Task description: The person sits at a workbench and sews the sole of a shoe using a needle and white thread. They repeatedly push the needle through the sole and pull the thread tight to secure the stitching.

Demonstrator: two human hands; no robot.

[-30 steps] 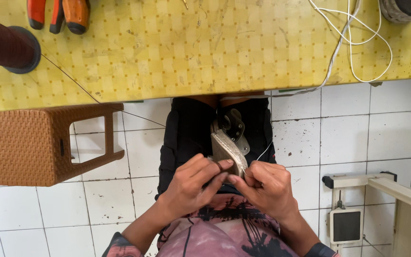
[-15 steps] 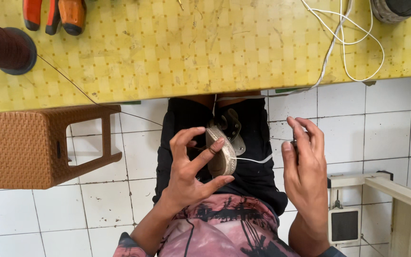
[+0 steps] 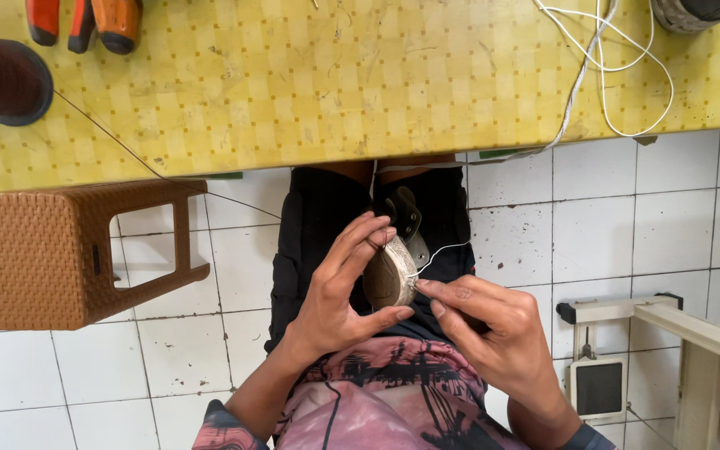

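Since half a second ago your right hand (image 3: 493, 329) has come back in from the side, where it was spread open, and now pinches the white thread (image 3: 435, 254) right at the edge of the small shoe sole (image 3: 389, 271). Your left hand (image 3: 339, 292) has the sole clasped on edge, fingers (image 3: 360, 237) curled over the top and thumb braced beneath, above your lap and just below the yellow counter (image 3: 335, 83). That sole looks light and fairly stiff with some flex, so holding it by the rim as you do seems sound. Thin and slack, the thread will likely slip unless pinched close to where it leaves the sole. A brown woven stool (image 3: 52, 254) stands on the white tiled floor (image 3: 610, 217) to your left.
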